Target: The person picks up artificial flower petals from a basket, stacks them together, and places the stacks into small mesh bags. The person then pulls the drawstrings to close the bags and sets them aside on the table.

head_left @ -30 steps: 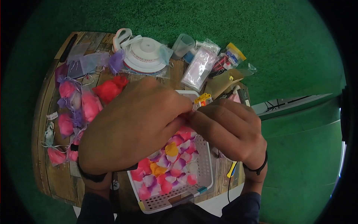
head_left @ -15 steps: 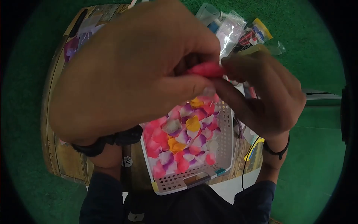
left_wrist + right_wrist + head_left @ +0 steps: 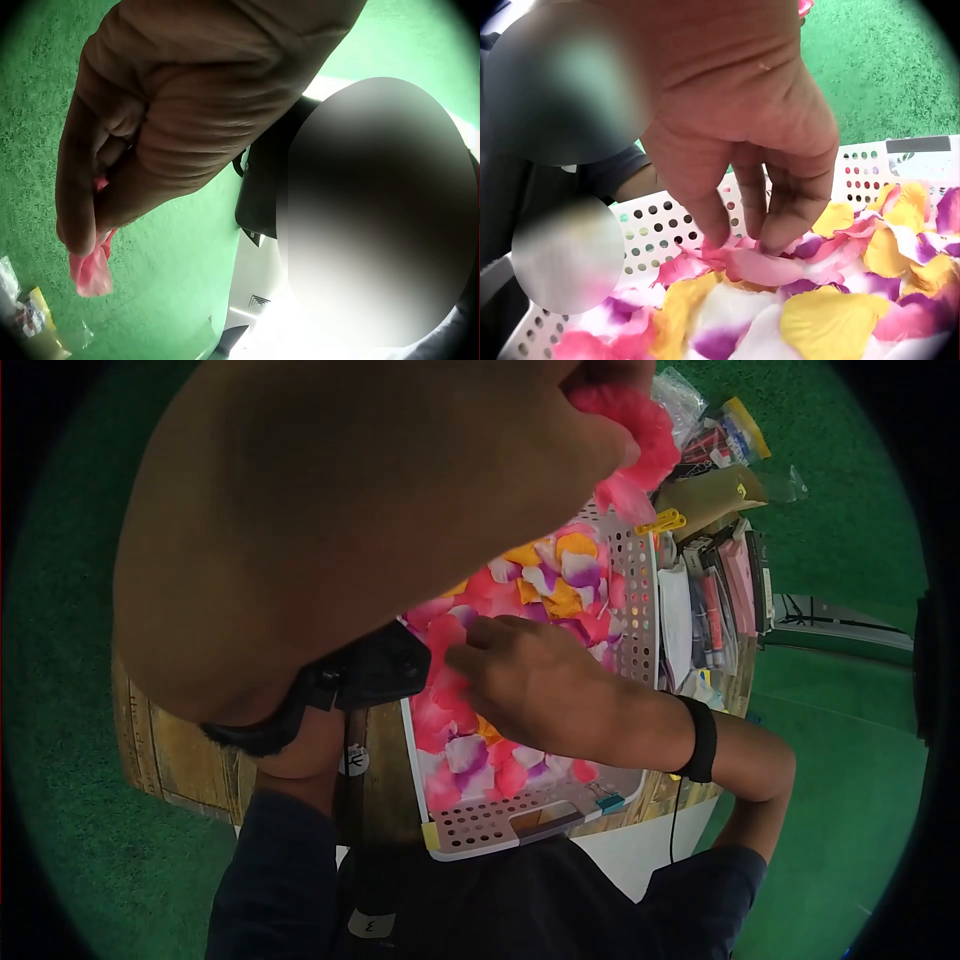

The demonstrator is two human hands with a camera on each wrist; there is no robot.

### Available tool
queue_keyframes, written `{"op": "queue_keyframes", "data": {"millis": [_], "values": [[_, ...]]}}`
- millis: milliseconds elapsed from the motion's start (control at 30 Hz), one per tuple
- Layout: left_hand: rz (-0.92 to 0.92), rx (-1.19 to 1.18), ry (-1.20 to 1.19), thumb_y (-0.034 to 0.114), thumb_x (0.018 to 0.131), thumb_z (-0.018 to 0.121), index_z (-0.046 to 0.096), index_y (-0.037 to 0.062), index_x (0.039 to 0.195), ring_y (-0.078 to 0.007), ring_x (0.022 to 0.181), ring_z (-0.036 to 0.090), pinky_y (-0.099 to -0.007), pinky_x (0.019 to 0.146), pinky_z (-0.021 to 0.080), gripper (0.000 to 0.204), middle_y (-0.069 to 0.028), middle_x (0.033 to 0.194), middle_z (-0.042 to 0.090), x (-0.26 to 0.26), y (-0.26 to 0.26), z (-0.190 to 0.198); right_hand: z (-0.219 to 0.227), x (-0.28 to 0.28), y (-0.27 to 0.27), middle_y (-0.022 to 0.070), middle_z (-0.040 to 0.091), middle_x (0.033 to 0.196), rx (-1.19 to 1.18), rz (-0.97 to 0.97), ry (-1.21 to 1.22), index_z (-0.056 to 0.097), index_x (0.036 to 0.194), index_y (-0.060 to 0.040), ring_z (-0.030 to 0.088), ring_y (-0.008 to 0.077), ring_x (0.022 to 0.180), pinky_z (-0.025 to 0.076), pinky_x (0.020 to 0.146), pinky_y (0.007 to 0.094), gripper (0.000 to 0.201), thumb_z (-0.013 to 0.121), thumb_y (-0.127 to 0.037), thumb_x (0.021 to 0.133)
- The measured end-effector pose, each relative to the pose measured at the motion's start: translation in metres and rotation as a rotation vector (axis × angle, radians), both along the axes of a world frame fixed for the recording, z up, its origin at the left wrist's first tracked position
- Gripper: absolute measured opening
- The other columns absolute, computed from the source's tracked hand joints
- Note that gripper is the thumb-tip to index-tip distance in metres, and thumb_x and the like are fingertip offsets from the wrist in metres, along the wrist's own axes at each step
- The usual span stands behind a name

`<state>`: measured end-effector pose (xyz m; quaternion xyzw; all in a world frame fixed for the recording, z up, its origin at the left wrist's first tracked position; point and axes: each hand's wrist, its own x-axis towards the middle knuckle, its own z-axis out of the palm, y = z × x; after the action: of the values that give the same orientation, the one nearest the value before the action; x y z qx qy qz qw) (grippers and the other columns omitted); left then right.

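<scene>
My left hand (image 3: 390,490) is raised over the far end of the basket and holds a bunch of pink petals (image 3: 645,445) between thumb and fingers. In the left wrist view, a pale pink petal tip (image 3: 94,276) sticks out below the fingertips. My right hand (image 3: 545,685) reaches down into a white perforated basket (image 3: 640,625) filled with pink, yellow and purple-white artificial petals (image 3: 545,585). Seen from the right wrist, its bent thumb and fingers pinch pink petals (image 3: 761,264) at the top of the pile.
Right of the basket stand packets and boxes (image 3: 715,595). A yellow clip (image 3: 662,522) sits at the basket's far right corner. Beyond are a brown paper packet (image 3: 705,498) and clear plastic bags (image 3: 680,405). The wooden table (image 3: 180,740) shows at left.
My right hand has left the pink bunch and come down into the basket. The left hand keeps the bunch and has risen away; the bunch looks more spread out. The head view has shifted.
</scene>
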<state>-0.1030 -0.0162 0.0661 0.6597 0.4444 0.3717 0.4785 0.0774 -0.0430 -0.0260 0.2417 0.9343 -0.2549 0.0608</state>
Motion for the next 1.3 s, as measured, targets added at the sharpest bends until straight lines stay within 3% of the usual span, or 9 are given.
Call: {"op": "queue_keyframes", "data": {"millis": [300,500,633,767,967,1033,1100,1267,1300], "values": [[0.022,-0.029,0.080,-0.004,0.082,0.065,0.067,-0.0060,0.095,-0.0058,0.065,0.059,-0.0206,0.056,0.045,0.013,-0.0050,0.074,0.064,-0.007,0.004,0.002,-0.011,-0.005,-0.007,0.0144,0.058,0.088,0.170,0.252,0.035,0.062,0.088,-0.0019,0.062,0.0274,0.079,0.055,0.064,0.0362,0.025,0.069,-0.006,0.065],[0.063,-0.037,0.131,-0.005,0.082,0.064,0.068,-0.0063,0.096,-0.0061,0.065,0.059,-0.0209,0.057,0.046,0.014,-0.0055,0.074,0.064,-0.015,0.001,0.001,0.042,0.005,0.008,0.0119,0.058,0.083,0.138,0.080,0.130,0.063,0.083,-0.0026,0.062,0.0290,0.078,0.053,0.063,0.0379,0.015,0.068,-0.004,0.069],[0.071,-0.023,0.162,-0.006,0.082,0.063,0.068,-0.0065,0.097,-0.0063,0.065,0.059,-0.0210,0.057,0.046,0.015,-0.0058,0.074,0.065,-0.020,-0.006,0.001,0.082,0.022,0.016,0.0122,0.063,0.087,-0.072,-0.275,0.326,0.065,0.096,0.0021,0.061,0.0208,0.073,0.047,0.061,0.0309,0.020,0.068,0.005,0.076],[0.028,0.088,0.161,-0.006,0.082,0.062,0.068,-0.0067,0.097,-0.0066,0.065,0.059,-0.0212,0.057,0.046,0.016,-0.0061,0.074,0.065,-0.009,-0.004,0.003,0.099,0.046,0.017,0.0077,0.066,0.093,-0.325,-0.610,0.495,0.065,0.100,0.0032,0.061,0.0132,0.087,0.048,0.077,0.0275,0.012,0.062,-0.004,0.090],[-0.005,0.133,0.184,-0.007,0.081,0.062,0.070,-0.0062,0.096,-0.0077,0.064,0.060,-0.0232,0.057,0.047,0.017,-0.0083,0.073,0.066,0.005,0.006,0.010,0.105,0.055,0.009,0.0144,0.068,0.090,-0.477,-0.751,0.917,0.063,0.095,0.0057,0.067,0.0201,0.083,0.054,0.077,0.0325,0.018,0.052,-0.006,0.089],[-0.006,0.163,0.216,-0.005,0.081,0.062,0.070,-0.0057,0.096,-0.0102,0.063,0.061,-0.0247,0.056,0.049,0.017,-0.0109,0.073,0.067,0.009,0.005,0.008,0.104,0.062,0.015,0.0135,0.067,0.087,-0.400,-0.652,0.886,0.062,0.087,0.0043,0.066,0.0188,0.079,0.052,0.073,0.0311,0.012,0.053,-0.004,0.088],[0.031,0.198,0.111,0.011,0.081,0.065,0.067,-0.0023,0.083,-0.0336,0.061,0.061,-0.0406,0.056,0.042,0.013,-0.0189,0.067,0.061,0.014,0.003,0.006,0.101,0.065,0.020,0.0127,0.066,0.083,-0.334,-0.557,0.853,0.061,0.080,0.0029,0.065,0.0176,0.075,0.051,0.069,0.0297,0.010,0.055,-0.001,0.086],[-0.018,0.363,0.105,0.010,0.080,0.065,0.067,-0.0027,0.085,-0.0391,0.069,0.061,-0.0447,0.063,0.045,0.014,-0.0216,0.073,0.062,0.018,0.006,0.000,0.096,0.054,0.020,0.0013,0.047,0.059,-0.185,-0.488,0.819,0.043,0.056,-0.0044,0.044,0.0073,0.056,0.033,0.052,0.0255,0.031,0.067,0.005,0.074],[-0.034,0.357,0.117,0.010,0.080,0.065,0.066,-0.0029,0.086,-0.0404,0.072,0.061,-0.0458,0.064,0.045,0.014,-0.0221,0.075,0.062,0.018,0.006,0.001,0.094,0.059,0.022,-0.0005,0.049,0.063,-0.149,-0.421,0.775,0.046,0.063,-0.0048,0.047,0.0062,0.059,0.037,0.054,0.0235,0.026,0.066,0.004,0.076]]}}
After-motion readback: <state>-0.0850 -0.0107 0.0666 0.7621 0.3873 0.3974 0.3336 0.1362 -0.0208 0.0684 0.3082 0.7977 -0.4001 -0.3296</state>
